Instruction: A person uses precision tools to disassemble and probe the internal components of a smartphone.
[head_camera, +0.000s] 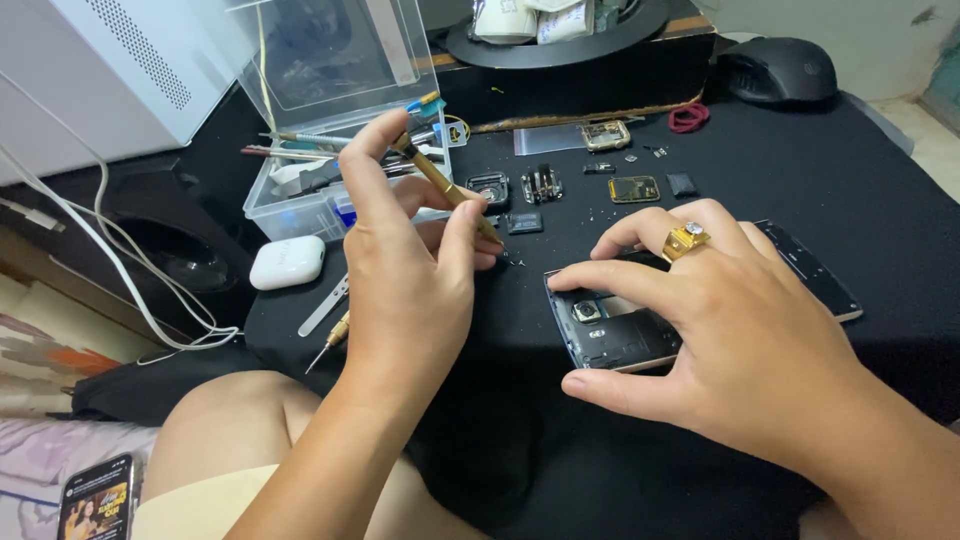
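An opened phone (640, 325), back cover off and inner parts exposed, is shown lying flat on a black mat (800, 170). The phone is steadied by the right hand (720, 330): the thumb is pressed against the near edge, the fingers are spread over the far edge, and a gold ring (686, 240) is worn on one finger. A brass screwdriver (445, 185) is pinched between the thumb and fingers of the left hand (405, 270), just left of the phone; its tip is pointed down at the mat close to the phone's upper left corner, and whether the tip touches the mat cannot be told. Small removed parts (570, 185) are laid out beyond the phone. A clear plastic box (330, 130) of tools stands left of these parts. A white earbud case (287, 262), a metal pry tool (322, 306) and a second screwdriver (330, 340) lie left of the phone. A black mouse (780, 68) is seen far beyond the phone.
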